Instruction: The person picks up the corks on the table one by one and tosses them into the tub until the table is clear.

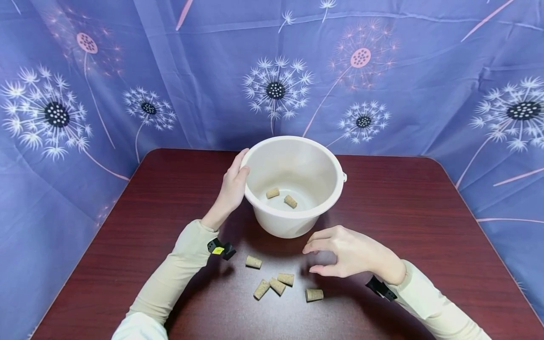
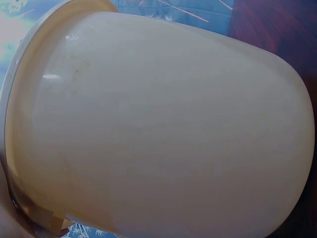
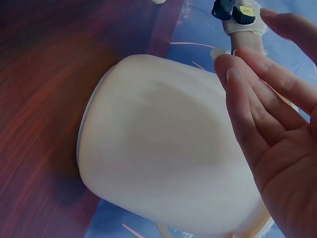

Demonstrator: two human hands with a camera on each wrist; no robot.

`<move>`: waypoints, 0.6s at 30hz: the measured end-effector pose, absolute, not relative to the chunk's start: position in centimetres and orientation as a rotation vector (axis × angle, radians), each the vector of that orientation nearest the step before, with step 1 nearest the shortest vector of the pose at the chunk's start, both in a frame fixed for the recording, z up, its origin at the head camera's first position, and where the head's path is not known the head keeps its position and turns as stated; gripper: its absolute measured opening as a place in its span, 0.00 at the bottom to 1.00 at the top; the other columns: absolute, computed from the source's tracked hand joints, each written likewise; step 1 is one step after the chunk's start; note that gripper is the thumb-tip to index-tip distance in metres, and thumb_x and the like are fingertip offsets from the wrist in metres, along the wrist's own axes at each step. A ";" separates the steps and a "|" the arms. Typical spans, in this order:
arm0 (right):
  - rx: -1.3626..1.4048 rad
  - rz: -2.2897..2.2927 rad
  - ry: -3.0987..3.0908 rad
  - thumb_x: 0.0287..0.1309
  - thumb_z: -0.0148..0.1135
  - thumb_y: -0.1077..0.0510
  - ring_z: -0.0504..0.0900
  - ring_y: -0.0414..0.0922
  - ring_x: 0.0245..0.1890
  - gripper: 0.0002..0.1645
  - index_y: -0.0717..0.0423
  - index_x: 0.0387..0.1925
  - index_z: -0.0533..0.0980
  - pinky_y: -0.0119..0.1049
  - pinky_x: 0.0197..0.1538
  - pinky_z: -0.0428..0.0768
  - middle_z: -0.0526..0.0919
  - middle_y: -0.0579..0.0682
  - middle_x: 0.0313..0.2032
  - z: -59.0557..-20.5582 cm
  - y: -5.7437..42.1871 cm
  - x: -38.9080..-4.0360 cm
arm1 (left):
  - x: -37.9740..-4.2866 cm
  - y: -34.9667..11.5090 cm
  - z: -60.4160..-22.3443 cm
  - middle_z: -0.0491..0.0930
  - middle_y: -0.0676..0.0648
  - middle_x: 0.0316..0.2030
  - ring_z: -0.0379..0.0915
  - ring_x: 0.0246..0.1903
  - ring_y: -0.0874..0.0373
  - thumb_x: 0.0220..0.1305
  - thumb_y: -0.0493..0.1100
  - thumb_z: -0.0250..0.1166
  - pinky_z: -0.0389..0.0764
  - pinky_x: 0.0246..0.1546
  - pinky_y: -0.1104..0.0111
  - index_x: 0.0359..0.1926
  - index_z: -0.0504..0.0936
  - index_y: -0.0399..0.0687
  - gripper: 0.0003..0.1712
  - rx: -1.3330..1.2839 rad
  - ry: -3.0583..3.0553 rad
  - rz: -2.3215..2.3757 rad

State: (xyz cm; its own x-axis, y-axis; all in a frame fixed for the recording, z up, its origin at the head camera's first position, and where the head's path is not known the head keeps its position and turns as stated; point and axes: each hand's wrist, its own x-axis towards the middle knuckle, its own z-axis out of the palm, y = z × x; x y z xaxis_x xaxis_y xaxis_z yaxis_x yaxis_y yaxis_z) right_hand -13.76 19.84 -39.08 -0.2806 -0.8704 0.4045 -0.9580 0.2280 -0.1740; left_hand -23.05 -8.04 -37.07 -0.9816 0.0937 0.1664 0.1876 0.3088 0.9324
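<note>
Head view shows the left hand [image 1: 231, 186] gripping one side of the white bucket [image 1: 286, 225], where two corks [image 1: 291, 201] lie on the bottom, while the right hand [image 1: 346, 252] hangs just beside it, fingers curved, thumb apart, holding nothing. Five more corks [image 1: 253, 262] lie on the worktop [image 1: 403, 203], three bunched so close that fingers pinching one could knock a neighbour rolling. With only one side held, an uneven pull might tip the bucket.
</note>
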 end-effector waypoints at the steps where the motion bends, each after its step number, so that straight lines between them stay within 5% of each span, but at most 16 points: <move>1: 1.735 0.581 -2.289 0.55 0.67 0.49 0.82 0.33 0.36 0.12 0.49 0.39 0.81 0.24 0.42 0.79 0.84 0.39 0.36 -39.1 19.8 -13.7 | -23.0 -8.0 -37.0 0.63 0.43 0.70 0.66 0.64 0.47 0.72 0.40 0.42 0.71 0.61 0.53 0.74 0.58 0.49 0.30 -0.269 -2.474 -1.781; 18: 1.783 0.636 -2.415 0.50 0.71 0.46 0.78 0.28 0.31 0.13 0.46 0.36 0.80 0.16 0.39 0.74 0.79 0.37 0.31 -39.6 19.7 -13.1 | -23.0 -8.1 -37.1 0.61 0.44 0.71 0.64 0.66 0.47 0.72 0.39 0.41 0.69 0.63 0.52 0.74 0.57 0.48 0.30 -0.279 -2.472 -1.792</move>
